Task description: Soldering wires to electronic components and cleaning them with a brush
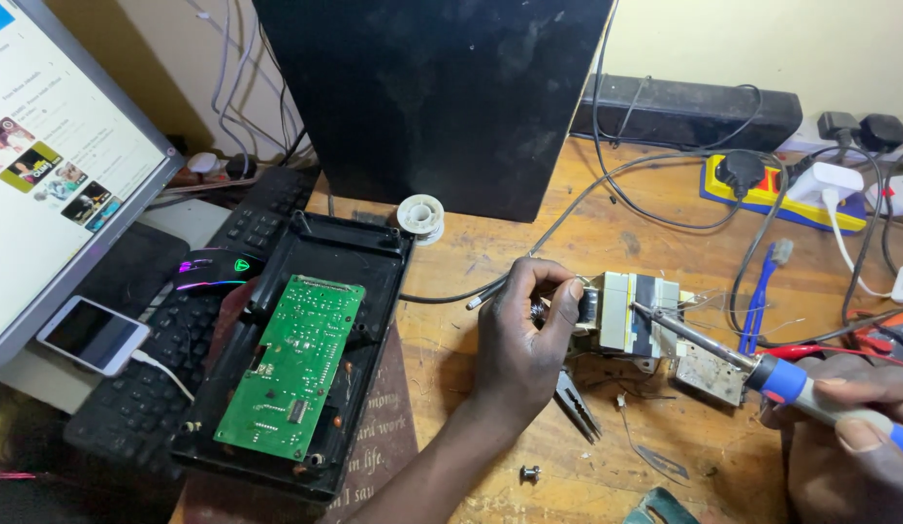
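The step in hand looks like soldering on the transformer (628,312), which sits on the wooden bench (607,243) right of centre, with a small metal-cased part touching its right side. The left hand (521,335) is curled against the transformer's left end, thumb and fingers pressed together on what seems a wire or lead there; just what they pinch is too small to tell. The right hand (844,422) wraps closed round the blue-and-white handle of the soldering iron (762,369), whose tip rests on top of the transformer, near its right edge. Pliers (578,403) lie just below the left hand, and a loose screw (530,474) nearer the bench edge. A solder reel (420,214) stands well apart, by the black case (374,254) that holds a green circuit board (294,367). As I judge it, the next move calls for a steady tip on the joint, the left hand keeping the lead still, and solder brought close, since the reel is out of easy reach.
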